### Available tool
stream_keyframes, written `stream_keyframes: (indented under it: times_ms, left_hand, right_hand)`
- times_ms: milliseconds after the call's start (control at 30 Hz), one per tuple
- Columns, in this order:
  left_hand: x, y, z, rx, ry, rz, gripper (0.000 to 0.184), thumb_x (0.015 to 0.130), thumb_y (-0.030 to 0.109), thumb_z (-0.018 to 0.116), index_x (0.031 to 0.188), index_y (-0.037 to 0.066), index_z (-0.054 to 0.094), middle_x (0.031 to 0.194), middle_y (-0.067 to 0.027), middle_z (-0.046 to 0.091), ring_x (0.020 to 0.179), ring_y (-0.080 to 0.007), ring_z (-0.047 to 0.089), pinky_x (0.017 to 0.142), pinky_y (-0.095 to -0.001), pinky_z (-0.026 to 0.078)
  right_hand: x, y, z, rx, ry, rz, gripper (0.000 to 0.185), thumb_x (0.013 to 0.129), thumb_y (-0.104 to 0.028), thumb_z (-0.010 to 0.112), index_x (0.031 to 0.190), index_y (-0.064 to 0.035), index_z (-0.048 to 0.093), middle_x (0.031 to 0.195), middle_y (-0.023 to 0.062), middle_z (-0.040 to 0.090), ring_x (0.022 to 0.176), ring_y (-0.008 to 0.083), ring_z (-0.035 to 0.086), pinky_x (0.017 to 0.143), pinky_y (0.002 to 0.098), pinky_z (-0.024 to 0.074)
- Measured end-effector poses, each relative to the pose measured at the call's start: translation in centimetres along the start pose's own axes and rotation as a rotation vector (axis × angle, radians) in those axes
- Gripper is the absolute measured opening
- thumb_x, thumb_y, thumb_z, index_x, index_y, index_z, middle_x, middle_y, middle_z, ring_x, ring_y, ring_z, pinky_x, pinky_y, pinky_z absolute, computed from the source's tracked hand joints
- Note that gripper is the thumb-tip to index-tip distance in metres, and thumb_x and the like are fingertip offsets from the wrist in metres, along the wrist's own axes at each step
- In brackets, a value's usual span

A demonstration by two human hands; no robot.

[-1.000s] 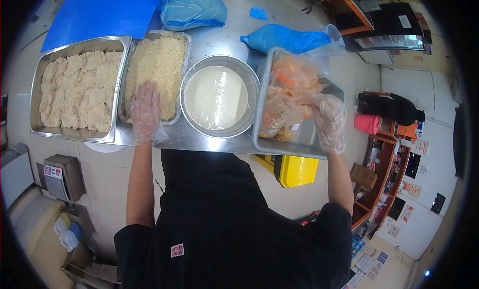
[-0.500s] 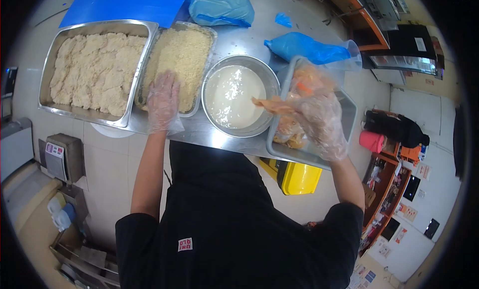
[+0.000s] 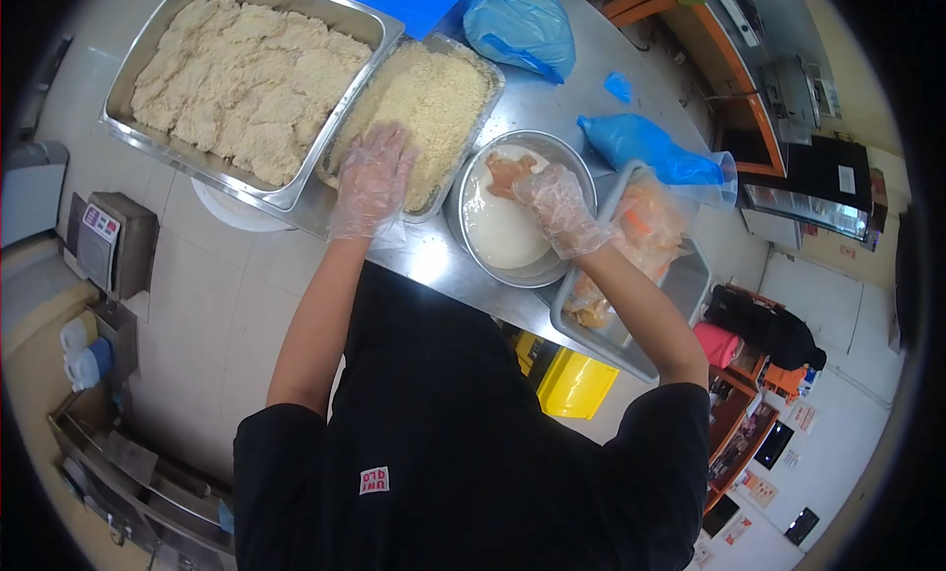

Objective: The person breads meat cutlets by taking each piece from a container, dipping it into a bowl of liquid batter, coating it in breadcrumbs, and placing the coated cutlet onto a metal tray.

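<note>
My left hand (image 3: 374, 182), in a clear plastic glove, lies with its fingers stretched out on pale breadcrumbs (image 3: 426, 93) in a shallow tray. To its right is a round metal bowl (image 3: 455, 208) of white batter (image 3: 501, 231). Inside that bowl, my right hand (image 3: 562, 211), also gloved, grips a piece of raw meat (image 3: 509, 173) at the batter's surface. Under my right forearm stands a grey tub (image 3: 698, 270) with marinated meat pieces (image 3: 645, 216) in it. The fingertips of my right hand are partly hidden by the meat and glove.
A deep metal pan (image 3: 133, 128) of crumb-coated pieces stands at the left. Behind are a light blue bag (image 3: 519, 29), a darker blue bag (image 3: 645, 149) and a blue scrap (image 3: 618, 86). A yellow bin (image 3: 579, 382) is below the table's front edge.
My right hand has moved left from above the grey tub into the bowl, carrying the meat to the batter. My left hand stays on the breadcrumbs. The whole view has tilted and shifted.
</note>
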State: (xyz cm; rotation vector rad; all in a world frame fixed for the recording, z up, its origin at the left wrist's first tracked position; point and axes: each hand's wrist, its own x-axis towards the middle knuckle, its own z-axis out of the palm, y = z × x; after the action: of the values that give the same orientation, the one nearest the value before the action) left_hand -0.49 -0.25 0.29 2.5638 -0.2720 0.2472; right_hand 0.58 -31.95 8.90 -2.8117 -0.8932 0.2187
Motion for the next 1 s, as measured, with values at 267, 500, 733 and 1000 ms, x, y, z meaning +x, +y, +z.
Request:
stream_keyframes:
  times_ms: [267, 500, 733, 1000]
  left_hand:
    - [-0.1, 0.1, -0.4, -0.052, -0.036, -0.03, 0.047, 0.109, 0.037, 0.051, 0.141, 0.006, 0.064, 0.149, -0.0158, 0.061, 0.142, -0.0341, 0.054, 0.123, -0.0528, 0.033]
    - [-0.2, -0.1, -0.1, -0.051, -0.032, -0.039, 0.046, 0.108, 0.037, 0.052, 0.141, 0.007, 0.064, 0.148, -0.016, 0.062, 0.141, -0.0335, 0.054, 0.124, -0.0527, 0.033]
    - [-0.1, 0.3, -0.5, -0.055, 0.055, -0.011, 0.04, 0.105, 0.032, 0.058, 0.134, 0.006, 0.069, 0.142, -0.0166, 0.066, 0.135, -0.0356, 0.06, 0.119, -0.0524, 0.039]
    - [-0.2, 0.1, -0.5, -0.033, 0.001, -0.028, 0.045, 0.107, 0.037, 0.053, 0.138, 0.007, 0.066, 0.145, -0.0143, 0.064, 0.139, -0.0324, 0.056, 0.122, -0.0522, 0.035]
  right_hand:
    - [-1.0, -4.5, -3.0, -0.147, -0.062, -0.214, 0.029, 0.099, -0.037, 0.066, 0.101, -0.0089, 0.074, 0.086, 0.016, 0.072, 0.079, 0.035, 0.072, 0.075, 0.0481, 0.0561]
    - [-0.3, -5.8, -7.2, -0.001, -0.391, 0.167, 0.034, 0.092, -0.04, 0.072, 0.099, -0.0063, 0.073, 0.094, 0.0189, 0.073, 0.089, 0.0369, 0.074, 0.079, 0.0471, 0.0573]
    - [1.9, -1.9, -0.7, -0.122, -0.172, 0.194, 0.027, 0.09, -0.028, 0.075, 0.092, -0.0023, 0.066, 0.091, 0.0216, 0.071, 0.09, 0.0398, 0.072, 0.08, 0.0506, 0.0558]
    - [1.4, 2.0, 1.4, -0.403, -0.084, 0.129, 0.011, 0.094, -0.017, 0.064, 0.094, -0.0074, 0.069, 0.097, 0.0156, 0.068, 0.087, 0.0343, 0.071, 0.073, 0.0457, 0.0577]
